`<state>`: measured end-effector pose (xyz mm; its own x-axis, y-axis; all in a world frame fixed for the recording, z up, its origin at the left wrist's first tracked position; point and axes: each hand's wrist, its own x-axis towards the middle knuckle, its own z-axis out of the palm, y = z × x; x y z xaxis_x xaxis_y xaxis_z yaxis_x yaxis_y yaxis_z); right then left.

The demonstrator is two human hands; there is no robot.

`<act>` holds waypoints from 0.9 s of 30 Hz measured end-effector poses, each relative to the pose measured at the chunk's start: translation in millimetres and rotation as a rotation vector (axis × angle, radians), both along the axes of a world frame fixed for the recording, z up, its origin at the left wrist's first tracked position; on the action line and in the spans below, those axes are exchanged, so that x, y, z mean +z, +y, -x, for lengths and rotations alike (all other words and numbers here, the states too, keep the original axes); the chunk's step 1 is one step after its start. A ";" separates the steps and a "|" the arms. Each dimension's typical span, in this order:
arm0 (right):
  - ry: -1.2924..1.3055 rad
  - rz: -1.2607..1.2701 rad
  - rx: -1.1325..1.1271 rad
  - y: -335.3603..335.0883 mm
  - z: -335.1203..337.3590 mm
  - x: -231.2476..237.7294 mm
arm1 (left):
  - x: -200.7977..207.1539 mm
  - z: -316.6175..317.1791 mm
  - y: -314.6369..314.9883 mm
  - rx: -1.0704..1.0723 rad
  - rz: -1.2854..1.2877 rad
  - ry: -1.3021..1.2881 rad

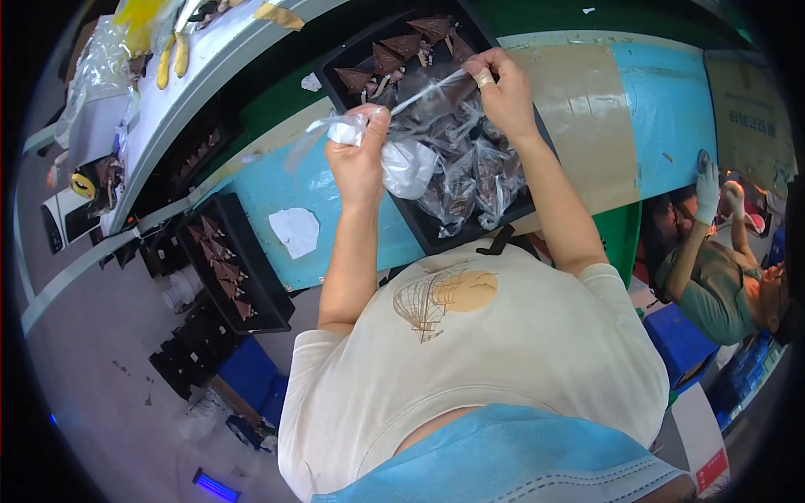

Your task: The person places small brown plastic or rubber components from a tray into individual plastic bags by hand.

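"Plastic bag [430,94]: where on my feed?"
"Over the far half of the black tray [432,241], stretched between my left hand [356,155] and right hand [507,94], both pinched on it."

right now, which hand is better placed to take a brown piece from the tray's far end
Right hand, probably: it pinches clear plastic close to a brown piece; the left hand clutches bunched white plastic.

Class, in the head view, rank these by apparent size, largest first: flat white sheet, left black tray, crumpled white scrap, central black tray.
1. Central black tray
2. Left black tray
3. Flat white sheet
4. Crumpled white scrap

The left tray may be farther from the camera, so true tray sizes are unsure.
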<state>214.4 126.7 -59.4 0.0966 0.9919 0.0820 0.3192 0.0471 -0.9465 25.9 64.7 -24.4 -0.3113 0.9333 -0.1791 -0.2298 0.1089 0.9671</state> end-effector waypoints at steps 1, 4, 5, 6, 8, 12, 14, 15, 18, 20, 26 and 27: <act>-0.024 -0.074 0.039 6.0 0.0 -8.2 | -6.1 2.3 1.1 0.008 -0.006 -0.001; -0.081 -0.131 0.120 2.4 3.7 -28.3 | -18.8 8.1 1.1 -0.027 0.231 -0.001; -0.115 -0.113 0.154 -1.5 4.8 -36.2 | -20.9 10.4 -0.5 -0.018 0.233 -0.002; -0.185 -0.144 0.155 -4.5 8.8 -33.2 | -19.2 12.0 -1.0 -0.006 0.225 -0.060; -0.167 -0.028 0.187 -19.5 11.9 -24.4 | -17.8 17.4 -5.8 -0.020 0.241 -0.182; 0.363 0.431 0.582 -63.7 20.8 9.6 | -7.9 10.1 -19.6 -0.126 0.194 -0.443; 0.512 0.534 0.719 -76.8 21.8 12.9 | -6.2 3.1 -26.0 -0.110 0.190 -0.470; 0.512 0.540 0.722 -79.5 20.3 12.5 | -2.4 -2.3 -28.3 -0.103 0.182 -0.497; 0.429 0.369 0.372 -84.8 18.5 12.7 | 2.7 -11.2 -38.7 -0.146 0.191 -0.651; 0.329 0.315 0.295 -87.1 17.0 13.3 | 0.2 -15.9 -48.6 -0.245 0.130 -0.823; 0.351 0.216 0.260 -89.2 6.9 23.3 | 9.8 -18.6 -58.0 -0.215 0.363 -0.465; 0.352 0.215 0.258 -90.6 7.0 23.4 | 9.0 -17.2 -57.5 -0.174 0.384 -0.463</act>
